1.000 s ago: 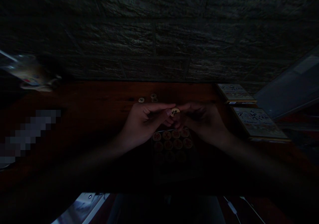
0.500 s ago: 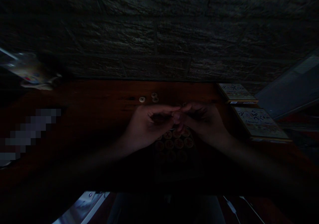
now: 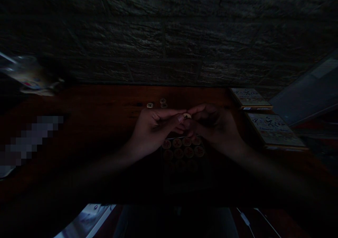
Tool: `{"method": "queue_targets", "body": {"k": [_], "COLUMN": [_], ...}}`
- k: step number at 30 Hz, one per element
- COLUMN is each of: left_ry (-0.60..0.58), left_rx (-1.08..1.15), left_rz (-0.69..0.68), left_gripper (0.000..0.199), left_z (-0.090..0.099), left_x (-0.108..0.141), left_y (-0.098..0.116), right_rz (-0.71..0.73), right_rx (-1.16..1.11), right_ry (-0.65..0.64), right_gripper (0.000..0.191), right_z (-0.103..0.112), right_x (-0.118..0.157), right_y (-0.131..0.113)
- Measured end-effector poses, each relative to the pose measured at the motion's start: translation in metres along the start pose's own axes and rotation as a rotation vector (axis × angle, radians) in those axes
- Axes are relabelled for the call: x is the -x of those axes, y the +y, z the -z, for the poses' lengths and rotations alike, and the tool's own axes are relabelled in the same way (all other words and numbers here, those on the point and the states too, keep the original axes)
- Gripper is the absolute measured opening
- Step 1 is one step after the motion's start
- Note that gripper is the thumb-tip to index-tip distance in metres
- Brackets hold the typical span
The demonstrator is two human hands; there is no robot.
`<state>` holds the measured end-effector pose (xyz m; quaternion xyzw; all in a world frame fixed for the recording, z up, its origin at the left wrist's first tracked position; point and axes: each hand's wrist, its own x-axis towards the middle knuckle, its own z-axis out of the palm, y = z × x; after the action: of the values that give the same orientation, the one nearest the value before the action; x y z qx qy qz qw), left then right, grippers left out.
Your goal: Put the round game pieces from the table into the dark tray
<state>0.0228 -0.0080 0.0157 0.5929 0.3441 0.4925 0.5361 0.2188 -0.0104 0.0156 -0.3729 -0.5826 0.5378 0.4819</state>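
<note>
A round Chinese chess piece [image 3: 187,116] with a dark character shows between the fingertips of both hands. My left hand [image 3: 158,125] pinches it from the left with thumb and forefinger. My right hand [image 3: 213,125] closes on it from the other side, its lower fingers partly in shadow. Under the hands sits a dark tray [image 3: 185,185] with rows of chess pieces [image 3: 188,151] marked with red characters; its far edge is hidden by my fingers. Beyond my left hand a loose chess piece [image 3: 150,105] lies on the table, beside two more pieces [image 3: 163,101] close together.
Two flat printed boxes [image 3: 274,130] lie on the right of the wooden table [image 3: 105,100]. A clear drink cup [image 3: 30,72] with a straw stands at the far left, near a blurred-out object [image 3: 31,142]. A stone wall [image 3: 163,37] rises behind the table.
The chess piece at my fingertips has turned so its marked face now shows. Both hands have shifted slightly, uncovering more of the red pieces in the tray.
</note>
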Motion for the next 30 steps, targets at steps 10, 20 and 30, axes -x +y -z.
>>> {"method": "queue_targets", "body": {"k": [10, 20, 30], "left_ry": [-0.051, -0.044, -0.085], "left_rx": [0.037, 0.163, 0.302], "left_rz": [0.066, 0.092, 0.145], "left_gripper": [0.022, 0.024, 0.02], "left_z": [-0.001, 0.004, 0.006], "left_x": [0.002, 0.001, -0.001], "left_y": [0.001, -0.002, -0.005], "right_rz": [0.123, 0.002, 0.072], "right_rx": [0.101, -0.072, 0.032], "right_ry": [0.052, 0.008, 0.02], "right_gripper": [0.037, 0.025, 0.022], "right_z": [0.001, 0.002, 0.002], "right_x": [-0.001, -0.002, 0.002], "right_y": [0.005, -0.005, -0.005]}}
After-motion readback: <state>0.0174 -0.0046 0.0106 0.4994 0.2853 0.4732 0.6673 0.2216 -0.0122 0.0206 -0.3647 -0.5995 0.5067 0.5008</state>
